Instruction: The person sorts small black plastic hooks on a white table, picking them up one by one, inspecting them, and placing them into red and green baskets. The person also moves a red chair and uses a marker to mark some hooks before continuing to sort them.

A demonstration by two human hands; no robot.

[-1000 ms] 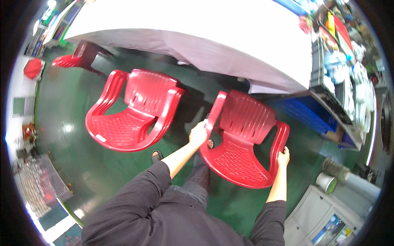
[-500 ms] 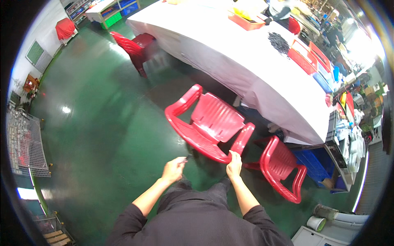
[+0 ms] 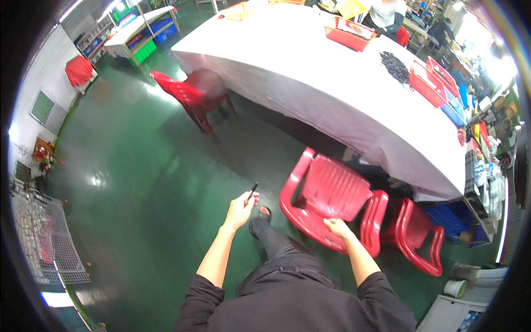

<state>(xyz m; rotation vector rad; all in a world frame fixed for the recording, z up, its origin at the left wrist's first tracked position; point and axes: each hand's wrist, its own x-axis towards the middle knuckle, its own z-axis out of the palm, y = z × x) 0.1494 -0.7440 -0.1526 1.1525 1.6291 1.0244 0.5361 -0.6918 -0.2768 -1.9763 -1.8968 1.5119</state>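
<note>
My left hand [image 3: 241, 210] is closed around a black pen [image 3: 252, 190], which sticks up from the fingers above the green floor. My right hand [image 3: 336, 227] has its fingers curled in, with nothing showing in them. It is over the near part of a red plastic armchair [image 3: 337, 188], just left of an armrest; I cannot tell whether it touches the chair. That chair stands beside the long white-covered table [image 3: 310, 72]. A second red chair [image 3: 417, 235] stands close on its right.
Another red chair [image 3: 191, 99] stands at the table's far left. On the table lie a heap of black pieces [image 3: 394, 66] and several red trays [image 3: 349, 34]. A person [image 3: 384, 19] sits at the far side. A wire mesh rack [image 3: 66, 243] stands at the left.
My right hand has left the chair's near edge beside the armrest and is now over its middle. My left hand has risen with the pen. The whole view has shifted.
</note>
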